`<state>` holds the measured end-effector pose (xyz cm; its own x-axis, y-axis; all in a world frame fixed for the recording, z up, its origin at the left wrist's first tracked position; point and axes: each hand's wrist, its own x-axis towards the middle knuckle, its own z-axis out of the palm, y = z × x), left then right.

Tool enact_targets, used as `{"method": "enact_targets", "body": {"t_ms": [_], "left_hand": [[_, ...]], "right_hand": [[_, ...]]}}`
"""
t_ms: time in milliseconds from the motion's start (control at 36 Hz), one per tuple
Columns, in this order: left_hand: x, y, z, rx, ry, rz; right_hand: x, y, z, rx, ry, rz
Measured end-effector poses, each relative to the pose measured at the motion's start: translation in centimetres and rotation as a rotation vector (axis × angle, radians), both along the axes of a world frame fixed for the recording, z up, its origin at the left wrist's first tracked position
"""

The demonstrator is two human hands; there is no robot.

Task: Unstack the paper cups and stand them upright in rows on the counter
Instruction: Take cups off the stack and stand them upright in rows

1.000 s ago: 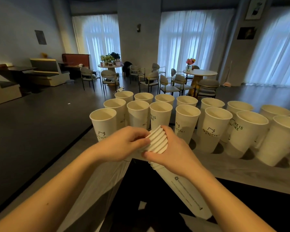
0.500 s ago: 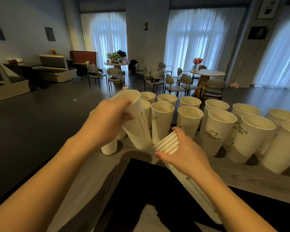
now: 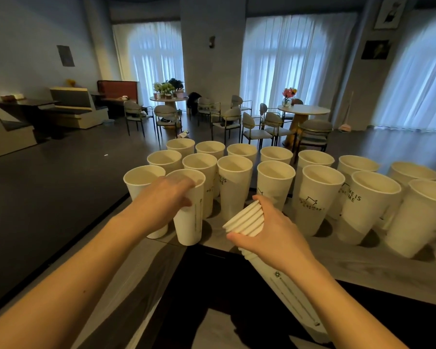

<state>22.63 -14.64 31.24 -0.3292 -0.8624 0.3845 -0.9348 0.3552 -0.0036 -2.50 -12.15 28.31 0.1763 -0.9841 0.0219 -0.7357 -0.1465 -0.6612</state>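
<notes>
Several white paper cups point(image 3: 275, 190) stand upright in rows on the grey counter point(image 3: 378, 268). My left hand point(image 3: 161, 200) grips the rim and upper side of one more white cup point(image 3: 189, 222), which stands upright at the counter's near left corner, in front of the rows. My right hand point(image 3: 269, 230) holds a tilted stack of nested cups point(image 3: 247, 220) by its rims, just right of that cup. The stack's long body runs down towards me under my wrist.
The counter's left edge lies just left of the held cup, with dark floor below. Behind the counter the room holds round tables point(image 3: 303, 110) and chairs point(image 3: 254, 127). A dark surface lies below the counter's near edge.
My left hand pulled one cup off the stack, carried it up and to the left, then brought it down upright onto the counter's near left corner. The right hand kept the stack.
</notes>
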Motion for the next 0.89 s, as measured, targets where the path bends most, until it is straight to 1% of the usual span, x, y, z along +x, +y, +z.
{"method": "enact_targets", "body": {"t_ms": [111,222,250,306,361,389,417,472,500,556,611,750,833,889], "left_hand": [[0.1,0.0,0.2,0.033,0.02,-0.002],[0.4,0.3,1.2,0.073,0.079,-0.005],[0.4,0.5,1.5,0.052,0.087,-0.006],[-0.1,1.1,2.1,-0.051,0.107,-0.026],[-1.4,2.1,2.8,-0.124,0.18,-0.072],[-2.3,2.7,2.9,-0.088,0.248,-0.109],[-3.4,3.3,3.1,0.005,0.332,-0.155],[-5.2,4.0,2.8,0.282,0.463,-0.237],[-5.9,4.1,2.6,0.392,0.467,-0.265],[-6.9,4.1,2.1,0.499,0.431,-0.283],[-7.4,4.0,1.8,0.539,0.473,-0.278],[-8.0,3.9,1.8,0.559,0.673,-0.284],[-8.4,3.5,2.1,0.481,0.739,-0.19],[-8.4,3.3,3.0,0.379,0.698,-0.151]], "right_hand": [[0.0,0.2,-0.1,-0.006,-0.015,-0.001],[0.1,0.5,0.1,-0.008,-0.024,0.007],[0.1,0.5,0.2,-0.005,-0.028,0.012],[0.1,0.7,0.5,0.009,-0.041,0.026],[0.2,0.9,0.8,0.014,-0.064,0.032],[0.3,1.1,0.9,0.006,-0.078,0.03],[0.5,1.2,1.0,-0.012,-0.095,0.029],[0.7,1.3,1.1,-0.057,-0.126,0.038],[0.8,1.3,1.2,-0.067,-0.14,0.049],[0.8,1.2,1.2,-0.064,-0.163,0.074],[0.7,1.2,1.2,-0.074,-0.163,0.081],[0.1,1.3,0.9,-0.142,-0.104,0.07],[-0.5,1.1,0.5,-0.175,-0.047,0.04],[-1.0,1.1,0.2,-0.179,-0.036,0.013]]}}
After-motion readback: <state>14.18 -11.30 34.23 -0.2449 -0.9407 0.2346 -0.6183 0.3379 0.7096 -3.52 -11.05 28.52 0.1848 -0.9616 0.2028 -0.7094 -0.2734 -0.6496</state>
